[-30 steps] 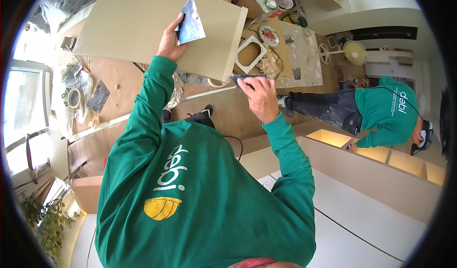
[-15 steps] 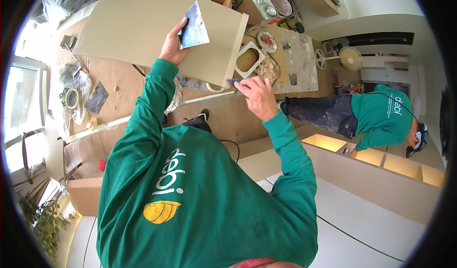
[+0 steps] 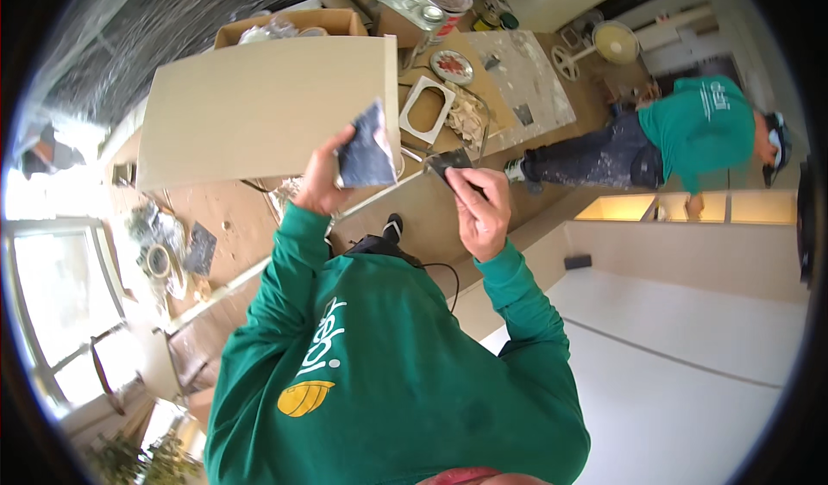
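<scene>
My left hand (image 3: 321,179) is closed on a flat, dark metal filler spreader (image 3: 367,150), which has pale pinkish paste along one edge. It is held over the near right corner of a large beige panel (image 3: 259,110). To its right, my right hand (image 3: 483,213) pinches a smaller dark spreader (image 3: 447,161) between thumb and fingers. The two blades are apart, facing each other across a small gap. Whether the left blade touches the panel I cannot tell.
Beyond the panel stand a cardboard box (image 3: 358,22), a metal can (image 3: 409,15) and a bucket (image 3: 450,0). A lid with red smears (image 3: 452,67) and a white square frame (image 3: 409,121) lie right of it. A co-worker (image 3: 699,131) bends over lit compartments (image 3: 612,208) at right.
Both hands have come nearer my body and closer together. The left spreader has moved off the panel's middle to its near right corner. The view has shifted, and the co-worker's arm has moved.
</scene>
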A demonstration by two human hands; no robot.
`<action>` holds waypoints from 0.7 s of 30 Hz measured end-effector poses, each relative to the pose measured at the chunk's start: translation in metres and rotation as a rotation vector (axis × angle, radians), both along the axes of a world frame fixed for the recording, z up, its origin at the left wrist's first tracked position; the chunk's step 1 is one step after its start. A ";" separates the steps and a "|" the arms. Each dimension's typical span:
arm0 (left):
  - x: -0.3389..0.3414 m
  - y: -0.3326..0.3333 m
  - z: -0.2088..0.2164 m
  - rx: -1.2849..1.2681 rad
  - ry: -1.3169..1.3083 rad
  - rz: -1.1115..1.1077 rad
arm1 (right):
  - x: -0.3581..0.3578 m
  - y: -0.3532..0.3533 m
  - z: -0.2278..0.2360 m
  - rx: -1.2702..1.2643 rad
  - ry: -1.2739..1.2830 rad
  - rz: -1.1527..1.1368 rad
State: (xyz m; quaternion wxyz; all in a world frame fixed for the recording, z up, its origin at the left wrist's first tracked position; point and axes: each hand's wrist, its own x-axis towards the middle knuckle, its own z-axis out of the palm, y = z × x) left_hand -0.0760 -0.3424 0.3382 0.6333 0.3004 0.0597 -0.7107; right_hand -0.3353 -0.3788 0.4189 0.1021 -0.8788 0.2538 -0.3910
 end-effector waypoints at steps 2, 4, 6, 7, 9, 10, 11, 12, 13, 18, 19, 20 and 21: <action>-0.032 0.013 0.009 -0.066 0.012 -0.144 | 0.005 0.008 -0.008 -0.111 -0.024 0.092; -0.054 0.025 0.018 -0.094 0.079 -0.168 | 0.005 0.017 -0.024 -0.122 -0.028 0.160; -0.059 0.028 0.021 -0.028 0.069 -0.132 | -0.003 0.013 -0.039 -0.076 -0.016 0.124; -0.061 0.030 0.025 0.012 0.051 -0.106 | -0.010 0.005 -0.041 -0.041 0.022 0.116; -0.064 0.033 0.030 0.106 -0.003 -0.007 | -0.020 -0.019 -0.051 -0.002 0.075 0.127; -0.062 0.037 0.027 0.097 -0.013 0.040 | -0.026 -0.034 -0.059 0.065 0.088 0.137; -0.057 0.042 0.019 0.085 -0.027 0.091 | -0.032 -0.051 -0.070 0.128 0.098 0.152; -0.055 0.040 0.021 0.066 -0.038 0.146 | -0.034 -0.069 -0.084 0.184 0.113 0.172; -0.055 0.038 0.026 0.087 -0.110 0.255 | -0.034 -0.086 -0.104 0.361 0.024 0.179; -0.043 0.067 -0.009 -0.211 0.074 0.542 | -0.015 -0.167 -0.182 1.508 -0.474 0.452; -0.050 0.071 -0.010 -0.223 0.098 0.596 | -0.010 -0.180 -0.195 1.661 -0.508 0.527; -0.058 0.074 -0.006 -0.231 0.118 0.648 | -0.005 -0.189 -0.207 1.819 -0.540 0.602; -0.068 0.075 -0.001 -0.084 0.165 0.809 | 0.004 -0.194 -0.213 1.889 -0.592 0.644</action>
